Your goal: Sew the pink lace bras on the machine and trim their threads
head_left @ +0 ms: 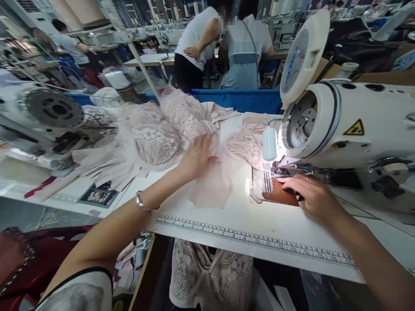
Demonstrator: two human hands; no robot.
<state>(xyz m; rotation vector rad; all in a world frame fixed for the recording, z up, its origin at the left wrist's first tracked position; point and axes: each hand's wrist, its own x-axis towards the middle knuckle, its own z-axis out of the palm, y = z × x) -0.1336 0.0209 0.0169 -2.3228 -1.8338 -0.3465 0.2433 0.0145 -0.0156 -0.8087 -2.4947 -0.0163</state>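
Note:
My left hand (pixel 197 156) lies flat with fingers stretched out on a pile of pale pink lace pieces (pixel 162 129) on the white sewing table (pixel 227 229). A sheer pink fabric piece (pixel 214 183) trails from under that hand toward the needle. My right hand (pixel 311 196) rests by the presser foot (pixel 278 170) of the white sewing machine (pixel 356 129), fingers curled and pressed down on the needle plate area. Whether it pinches anything is hidden. A bracelet sits on my left wrist.
A printed ruler (pixel 253 239) runs along the table's front edge. More lace hangs below the table (pixel 210 276). Another machine (pixel 52 112) stands at the left. Two people (pixel 223 43) stand behind a blue divider (pixel 240 99). A small white bottle (pixel 269 142) hangs by the machine head.

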